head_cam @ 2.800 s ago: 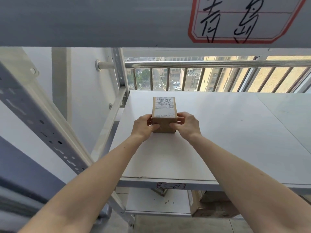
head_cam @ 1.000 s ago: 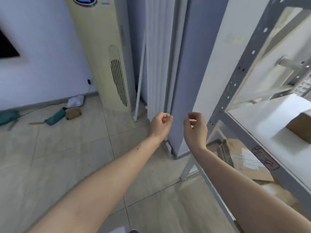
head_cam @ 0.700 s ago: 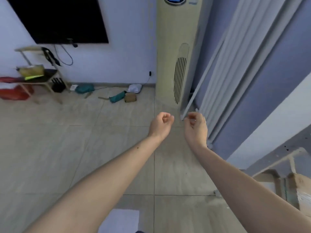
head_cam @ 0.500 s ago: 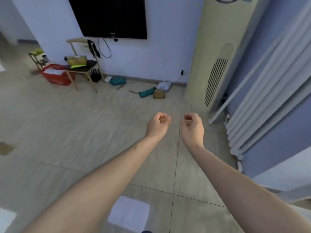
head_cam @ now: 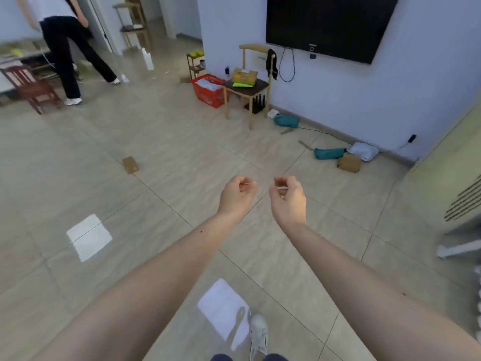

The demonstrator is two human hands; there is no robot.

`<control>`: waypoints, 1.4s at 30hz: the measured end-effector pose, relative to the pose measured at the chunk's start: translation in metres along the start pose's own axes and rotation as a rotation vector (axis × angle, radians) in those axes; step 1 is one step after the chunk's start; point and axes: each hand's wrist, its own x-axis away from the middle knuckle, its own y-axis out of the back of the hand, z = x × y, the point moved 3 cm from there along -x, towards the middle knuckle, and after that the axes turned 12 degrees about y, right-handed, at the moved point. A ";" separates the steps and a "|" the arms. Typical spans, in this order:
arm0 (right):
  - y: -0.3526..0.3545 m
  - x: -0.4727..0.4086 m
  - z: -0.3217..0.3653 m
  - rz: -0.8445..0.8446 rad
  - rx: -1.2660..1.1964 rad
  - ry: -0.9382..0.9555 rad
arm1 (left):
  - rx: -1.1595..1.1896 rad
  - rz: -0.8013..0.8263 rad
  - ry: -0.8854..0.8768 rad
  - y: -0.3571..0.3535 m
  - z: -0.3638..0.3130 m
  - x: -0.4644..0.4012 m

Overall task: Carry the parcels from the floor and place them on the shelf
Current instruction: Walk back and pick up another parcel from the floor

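A small flat brown parcel [head_cam: 131, 164] lies on the tiled floor, left of centre and well ahead of my hands. A second brown parcel [head_cam: 349, 163] lies near the wall at the right, beside a teal pouch. My left hand [head_cam: 237, 194] and my right hand [head_cam: 287, 197] are held out side by side in front of me. Both have their fingers loosely curled and hold nothing. The shelf is out of view.
Another person [head_cam: 68, 45] stands bent over at the back left beside a red-brown chair [head_cam: 28, 86]. A red basket [head_cam: 208, 90] and a wooden chair [head_cam: 247, 86] stand under the wall television [head_cam: 328, 24]. A standing air conditioner [head_cam: 453, 178] is at the right edge.
I let go of the parcel on the shelf and turned left, away from the shelf toward the open room. My hands stayed in front of me, empty and curled.
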 end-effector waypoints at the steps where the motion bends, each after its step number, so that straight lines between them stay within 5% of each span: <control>1: -0.017 -0.010 0.005 0.031 -0.012 0.014 | 0.011 -0.026 0.011 0.014 0.001 -0.011; 19: -0.315 -0.141 0.087 0.541 -0.118 0.207 | 0.245 -0.461 0.219 0.250 0.035 -0.179; 42: -0.693 -0.284 0.204 0.533 -0.135 0.172 | 0.195 -0.462 0.275 0.574 0.053 -0.448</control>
